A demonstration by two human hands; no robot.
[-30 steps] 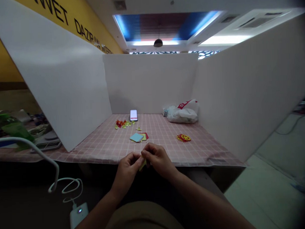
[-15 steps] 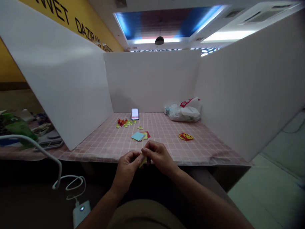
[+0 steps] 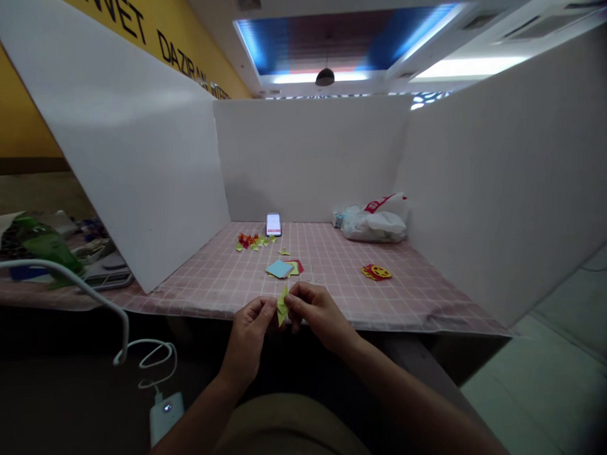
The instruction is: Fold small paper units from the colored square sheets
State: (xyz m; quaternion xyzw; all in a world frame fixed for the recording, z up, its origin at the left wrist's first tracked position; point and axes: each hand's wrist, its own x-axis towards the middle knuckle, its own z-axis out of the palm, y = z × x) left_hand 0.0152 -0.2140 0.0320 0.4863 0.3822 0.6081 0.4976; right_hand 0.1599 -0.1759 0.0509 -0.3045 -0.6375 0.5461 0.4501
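A small folded piece of yellow paper [image 3: 282, 306], pointed at top and bottom, is held up between my two hands just off the table's front edge. My left hand [image 3: 252, 329] pinches its left side between thumb and fingers. On the other side, my right hand [image 3: 319, 313] grips it with thumb and forefinger, the remaining fingers curled under. Beyond the hands lies a loose pile of square paper sheets, with a light blue sheet [image 3: 280, 269] on top and yellow and red ones showing beneath.
Folded yellow and orange-red paper pieces [image 3: 249, 241] lie near a propped phone [image 3: 273, 224]. Red and yellow cutouts [image 3: 377, 272] lie right, before a white plastic bag [image 3: 376, 223]. White panels [image 3: 311, 154] enclose the checked table [image 3: 324, 253]. A power bank [image 3: 167, 418] with cable sits lower left.
The folded yellow paper, mostly covered by my fingers before, now shows its broad face between my hands. My fingertips have drawn slightly apart. The view has shifted a little to the left.
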